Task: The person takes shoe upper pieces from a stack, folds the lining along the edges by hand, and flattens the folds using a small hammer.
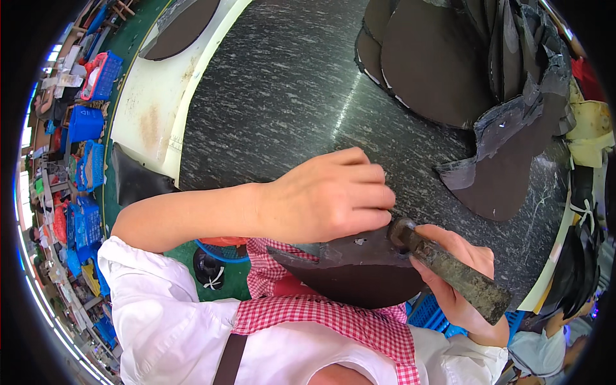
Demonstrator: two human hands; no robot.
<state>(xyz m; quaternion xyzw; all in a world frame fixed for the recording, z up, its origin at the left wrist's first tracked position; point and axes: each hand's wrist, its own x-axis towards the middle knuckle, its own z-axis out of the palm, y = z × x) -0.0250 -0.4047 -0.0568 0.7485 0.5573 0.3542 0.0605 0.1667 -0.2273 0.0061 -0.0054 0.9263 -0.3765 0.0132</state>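
Note:
A dark brown, curved flat piece (366,285), leather-like with a grey-black edge strip, lies at the table's near edge and overhangs it. My left hand (340,196) is closed over its far edge, knuckles up; the thumb and fingertips are hidden. In my right hand (459,250) is a hammer, its worn metal head (465,279) lying slanted across the fingers. The rounded end of the head is at the strip, just right of my left hand. Its handle is not visible.
Several similar dark pieces (433,64) are heaped at the far right of the speckled black table (276,83). Another piece (183,32) rests on the white surface (151,115) at left. Blue baskets (90,167) stand beyond. Another person's sleeve (539,353) shows at lower right.

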